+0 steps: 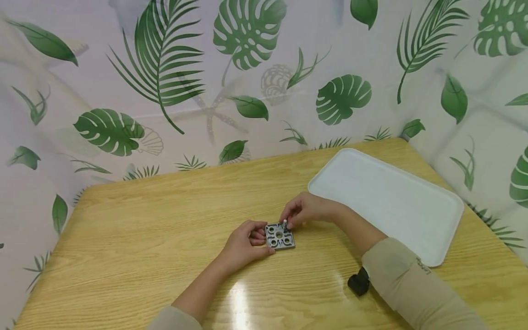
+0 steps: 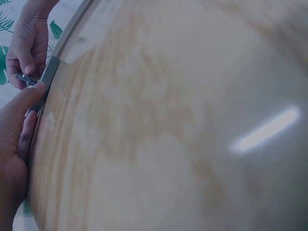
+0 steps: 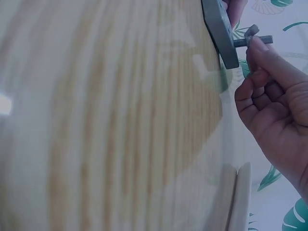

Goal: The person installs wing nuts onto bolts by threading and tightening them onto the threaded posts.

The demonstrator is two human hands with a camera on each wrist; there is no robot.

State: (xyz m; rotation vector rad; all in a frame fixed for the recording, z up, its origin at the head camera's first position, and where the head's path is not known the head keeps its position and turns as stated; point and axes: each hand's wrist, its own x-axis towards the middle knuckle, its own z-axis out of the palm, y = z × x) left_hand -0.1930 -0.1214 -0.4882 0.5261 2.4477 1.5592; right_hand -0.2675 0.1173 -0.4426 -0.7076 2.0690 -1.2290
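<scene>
With left hand (image 1: pixel 242 242), gripping square grey metal plate (image 1: pixel 280 238) by edges — likely proving rigid, weighty, best held there; with right hand (image 1: pixel 305 210), pinching slim silvery threaded metal bolt (image 1: pixel 285 224).

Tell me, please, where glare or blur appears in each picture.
Head view: bright glare streak on the wooden table, low in the picture; left wrist view: slanted streak at right, wood grain blurred; right wrist view: bright spot at the left edge, soft grain, though the bolt shows its threads.
</scene>
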